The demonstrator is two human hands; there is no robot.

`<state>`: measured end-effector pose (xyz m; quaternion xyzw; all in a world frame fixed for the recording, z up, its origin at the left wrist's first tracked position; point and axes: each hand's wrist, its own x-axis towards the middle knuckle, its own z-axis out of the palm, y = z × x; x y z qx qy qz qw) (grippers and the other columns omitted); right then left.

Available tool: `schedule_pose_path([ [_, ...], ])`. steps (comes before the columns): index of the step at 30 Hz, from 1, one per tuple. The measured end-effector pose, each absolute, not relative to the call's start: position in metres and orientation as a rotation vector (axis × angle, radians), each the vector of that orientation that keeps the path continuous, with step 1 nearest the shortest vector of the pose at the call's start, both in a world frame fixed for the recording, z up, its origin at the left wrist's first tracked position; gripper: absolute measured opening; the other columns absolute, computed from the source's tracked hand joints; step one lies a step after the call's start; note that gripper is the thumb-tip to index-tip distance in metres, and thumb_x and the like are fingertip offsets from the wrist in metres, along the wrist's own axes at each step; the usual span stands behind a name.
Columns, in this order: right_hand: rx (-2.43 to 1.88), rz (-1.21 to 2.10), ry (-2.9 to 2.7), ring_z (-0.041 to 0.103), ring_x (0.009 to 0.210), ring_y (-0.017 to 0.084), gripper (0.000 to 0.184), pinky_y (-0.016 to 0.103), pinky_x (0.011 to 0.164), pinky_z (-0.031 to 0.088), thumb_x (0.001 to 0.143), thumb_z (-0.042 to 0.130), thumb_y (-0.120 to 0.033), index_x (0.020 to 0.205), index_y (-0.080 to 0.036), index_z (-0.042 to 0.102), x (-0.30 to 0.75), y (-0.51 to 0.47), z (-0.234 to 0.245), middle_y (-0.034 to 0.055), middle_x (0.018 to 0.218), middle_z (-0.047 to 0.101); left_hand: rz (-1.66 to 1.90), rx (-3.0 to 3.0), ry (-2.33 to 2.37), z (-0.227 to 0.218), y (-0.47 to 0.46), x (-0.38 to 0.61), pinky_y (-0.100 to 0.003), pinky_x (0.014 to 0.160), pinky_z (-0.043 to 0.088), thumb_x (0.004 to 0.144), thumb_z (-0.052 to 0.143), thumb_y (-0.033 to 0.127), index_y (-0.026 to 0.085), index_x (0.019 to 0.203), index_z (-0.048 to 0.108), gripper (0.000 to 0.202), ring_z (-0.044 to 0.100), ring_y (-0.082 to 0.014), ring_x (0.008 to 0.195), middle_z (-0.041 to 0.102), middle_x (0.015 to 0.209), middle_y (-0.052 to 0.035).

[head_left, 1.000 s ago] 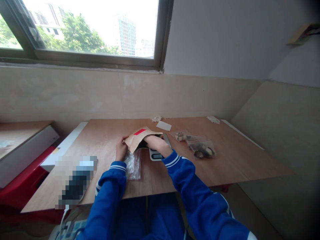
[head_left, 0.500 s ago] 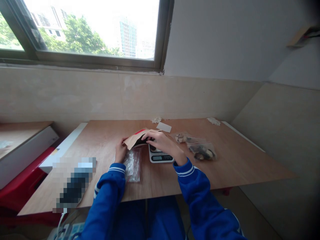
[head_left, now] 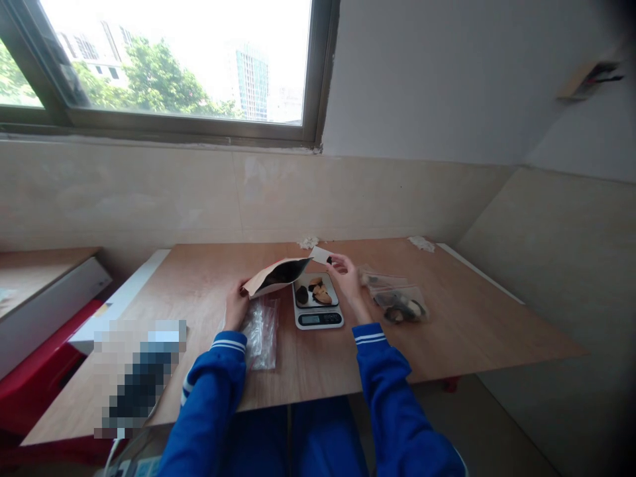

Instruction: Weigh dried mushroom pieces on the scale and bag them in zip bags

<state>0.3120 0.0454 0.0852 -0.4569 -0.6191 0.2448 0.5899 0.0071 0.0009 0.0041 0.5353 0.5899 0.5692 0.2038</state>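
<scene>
My left hand [head_left: 235, 306] grips the bottom corner of a brown paper pouch [head_left: 274, 276], which lies tilted with its dark mouth open toward the scale. A small digital kitchen scale [head_left: 318, 309] stands in the middle of the wooden table [head_left: 462, 318], with a few dark and tan pieces [head_left: 318, 291] on its platform. My right hand [head_left: 346, 281] hovers just right of the scale, fingers pinched on a small dark piece [head_left: 329, 260] above the platform's far edge.
Clear plastic bags [head_left: 261, 331] lie in front of my left hand. Two filled clear bags [head_left: 397, 301] lie right of the scale. A white card [head_left: 320, 254] and white crumbs [head_left: 421, 243] sit near the wall. A blurred-out object [head_left: 139, 374] lies at the left front.
My right hand has come out of the pouch and moved right over the scale. Pieces now lie on the scale platform. The pouch mouth now faces the scale.
</scene>
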Motion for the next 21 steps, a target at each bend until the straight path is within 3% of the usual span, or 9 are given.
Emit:
schedule_pose_path([
  [5,-1.247,0.674,-1.583,0.066,0.078,0.02,0.027,0.035,0.077,0.053,0.072,0.068,-0.031,0.091,-0.012,0.066,0.324,0.071,0.04,0.0112,0.088,0.072,1.579,1.512,1.661,0.005,0.001,0.007,-0.033,0.084,0.049,0.072,0.057,0.024,0.018,0.103,0.066,0.032,0.065,-0.0244,0.095,0.072,0.1,-0.007],
  [10,-1.25,0.684,-1.618,0.067,0.077,0.021,0.02,0.035,0.074,0.053,0.077,0.063,-0.031,0.084,-0.013,0.068,0.328,0.071,0.042,0.0118,0.083,0.073,1.556,1.512,1.696,0.004,0.001,0.007,-0.032,0.081,0.049,0.072,0.057,0.024,0.019,0.102,0.066,0.032,0.065,-0.0238,0.092,0.072,0.097,-0.006],
  [16,-1.118,0.593,-1.531,0.066,0.09,0.021,0.03,0.038,0.086,0.051,0.09,0.049,-0.038,0.095,-0.014,0.066,0.316,0.047,0.105,0.0128,0.1,0.071,1.562,1.522,1.668,0.003,0.001,0.006,-0.032,0.084,0.048,0.072,0.057,0.026,0.017,0.103,0.066,0.033,0.065,-0.0237,0.093,0.072,0.098,-0.0061],
  [21,-0.639,0.916,-1.859,0.067,0.088,0.017,0.029,0.03,0.082,0.053,0.091,0.054,-0.042,0.097,-0.019,0.07,0.286,-0.005,0.182,0.0051,0.093,0.072,1.572,1.508,1.633,0.006,-0.001,0.008,-0.033,0.085,0.049,0.071,0.057,0.024,0.016,0.104,0.065,0.035,0.065,-0.0235,0.093,0.072,0.101,-0.0073],
])
